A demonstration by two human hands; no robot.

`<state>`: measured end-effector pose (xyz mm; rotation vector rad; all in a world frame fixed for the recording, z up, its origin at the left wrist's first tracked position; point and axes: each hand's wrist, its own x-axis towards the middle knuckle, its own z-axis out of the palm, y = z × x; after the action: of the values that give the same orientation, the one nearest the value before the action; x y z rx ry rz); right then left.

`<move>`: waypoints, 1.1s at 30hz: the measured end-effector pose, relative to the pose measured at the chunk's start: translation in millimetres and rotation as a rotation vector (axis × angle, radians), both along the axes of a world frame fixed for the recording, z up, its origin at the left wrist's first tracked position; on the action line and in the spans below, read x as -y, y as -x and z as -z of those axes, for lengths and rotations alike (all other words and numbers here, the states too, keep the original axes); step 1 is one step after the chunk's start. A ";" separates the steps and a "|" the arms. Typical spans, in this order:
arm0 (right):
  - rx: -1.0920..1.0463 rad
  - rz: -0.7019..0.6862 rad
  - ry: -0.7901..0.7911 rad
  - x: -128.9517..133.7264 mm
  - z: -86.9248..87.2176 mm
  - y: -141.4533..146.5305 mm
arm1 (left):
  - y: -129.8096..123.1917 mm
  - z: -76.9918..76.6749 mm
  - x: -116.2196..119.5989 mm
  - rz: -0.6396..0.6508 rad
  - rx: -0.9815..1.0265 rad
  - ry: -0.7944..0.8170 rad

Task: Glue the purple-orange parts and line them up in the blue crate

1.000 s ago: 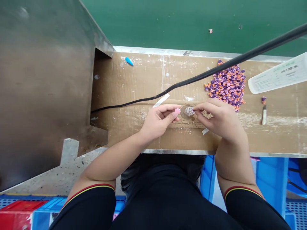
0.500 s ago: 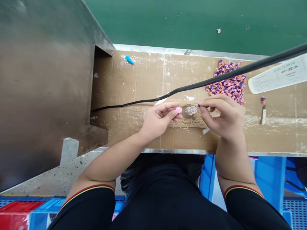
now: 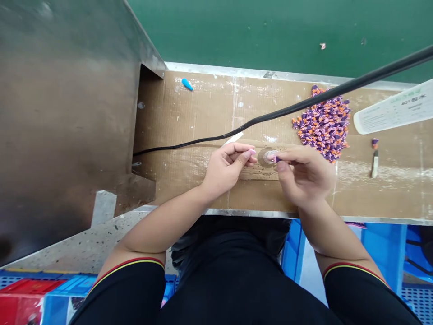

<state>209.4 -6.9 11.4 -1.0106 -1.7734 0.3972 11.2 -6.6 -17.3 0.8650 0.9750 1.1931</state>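
Observation:
Between thumb and index finger, my left hand (image 3: pixel 227 166) pinches a small round pink piece (image 3: pixel 252 152), now seen nearly edge-on. My right hand (image 3: pixel 304 174) is closed on a tiny purple piece (image 3: pixel 277 159), whose far end is over a small clear glass cup (image 3: pixel 269 156). Whether the piece touches the cup's contents I cannot tell. The cup stands on a spotted strip of cardboard (image 3: pixel 260 174) between my two hands. Behind the right hand lies a heap of small purple, pink and orange figures (image 3: pixel 324 124).
A black cable (image 3: pixel 260 119) crosses above the cardboard-covered bench (image 3: pixel 189 117). To the right are a white 401 glue bottle (image 3: pixel 389 110) and a short stick with a purple-orange top (image 3: pixel 375 158). A blue cap (image 3: pixel 187 84) lies back left, beside a metal housing (image 3: pixel 67 113).
My right hand has moved left, bringing the purple piece to the cup. In my left hand the pink piece has turned from face-on to nearly edge-on. The whole view has shifted slightly.

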 end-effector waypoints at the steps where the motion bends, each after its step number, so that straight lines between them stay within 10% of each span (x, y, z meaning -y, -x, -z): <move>1: -0.023 -0.034 0.014 1.4 2.1 5.5 | -0.6 -1.2 0.1 -0.004 0.019 -0.004; 33: 0.086 0.104 -0.077 1.3 10.5 27.2 | -10.9 -7.8 6.9 -0.084 0.164 0.015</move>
<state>182.2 -8.2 0.9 -1.0737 -1.7895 0.2218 22.1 -13.5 -9.5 0.7079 0.8922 1.3056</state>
